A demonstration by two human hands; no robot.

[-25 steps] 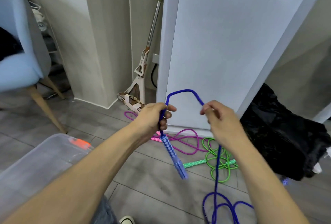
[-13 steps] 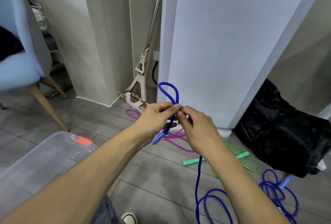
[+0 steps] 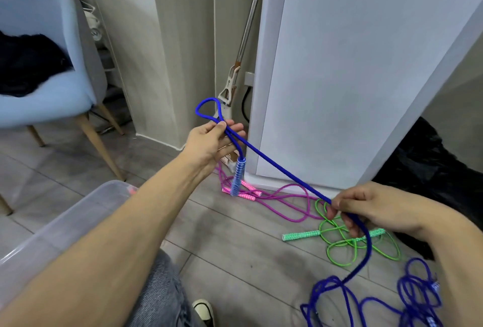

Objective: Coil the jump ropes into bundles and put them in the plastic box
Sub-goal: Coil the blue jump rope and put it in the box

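The plastic box [image 3: 78, 222] is half hidden by the forearm; a blue jump rope [image 3: 282, 167] loop is pinched by the left hand [image 3: 209, 141], its strand gripped by the right hand [image 3: 366, 209]

Grey plank floor [image 3: 235, 256] carries everything here. A pink jump rope [image 3: 282, 202] sprawls by the foot of the white cabinet [image 3: 339, 91], its handles side by side. Just right of it a green jump rope [image 3: 339, 245] lies in loose loops. Nearer, tangled coils of the blue jump rope [image 3: 407, 298] rest. The clear plastic box [image 3: 65, 222] sits left, beside a chair's wooden legs [image 3: 96, 146]; a mop [image 3: 230, 91] stands in the corner.
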